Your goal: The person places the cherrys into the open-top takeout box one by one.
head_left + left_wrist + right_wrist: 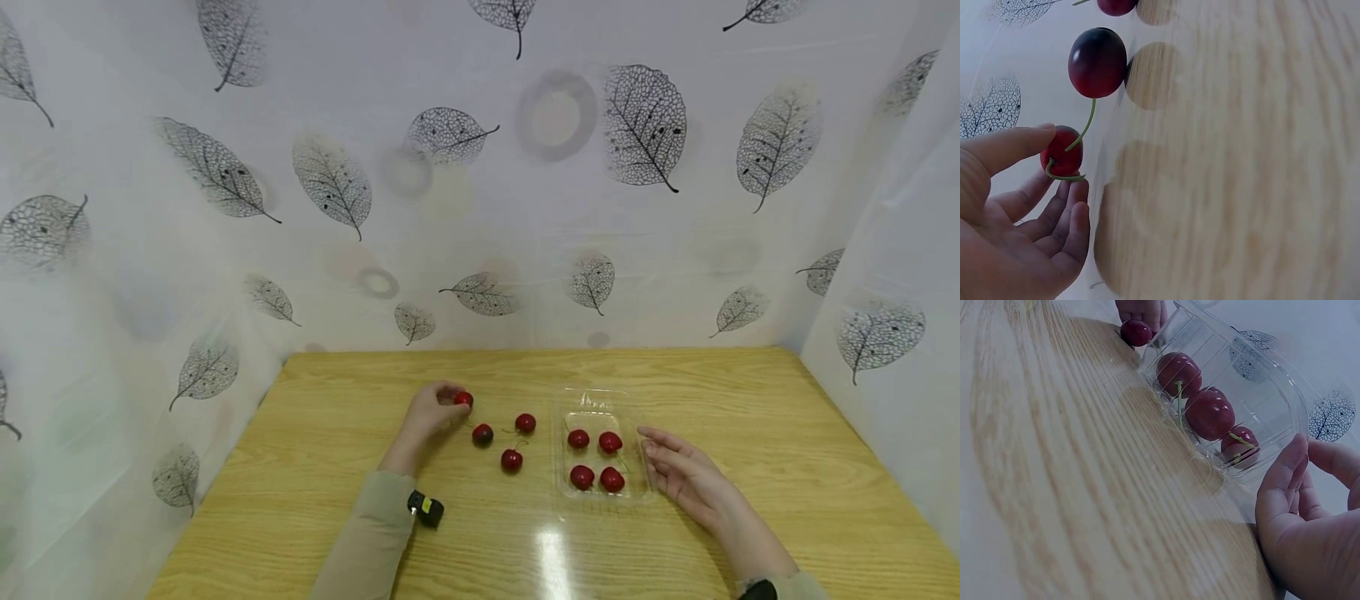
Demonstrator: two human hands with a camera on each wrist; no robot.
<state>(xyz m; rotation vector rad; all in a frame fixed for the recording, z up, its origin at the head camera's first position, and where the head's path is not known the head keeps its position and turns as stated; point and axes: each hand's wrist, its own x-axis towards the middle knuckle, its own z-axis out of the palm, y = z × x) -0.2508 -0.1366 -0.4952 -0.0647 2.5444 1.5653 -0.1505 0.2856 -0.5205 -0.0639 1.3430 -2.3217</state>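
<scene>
In the head view my left hand (433, 414) pinches a red cherry (464, 400) between thumb and fingers, at the left of the loose fruit. The left wrist view shows that cherry (1063, 153) with its curved green stem. A darker cherry (482, 434) lies just beside this hand, and two more, an upper cherry (526, 423) and a lower cherry (512, 460), lie to the right. My right hand (690, 479) pinches the right rim of a clear plastic container (561, 454), with thumb and forefinger meeting at its edge (1302, 419). Several cherries (611, 442) sit inside in two rows.
Everything stands on a yellow wood-grain table (480, 542). A pale curtain (480, 225) printed with leaves rises behind the table and along both sides. A black wrist camera (426, 508) is strapped to the left sleeve.
</scene>
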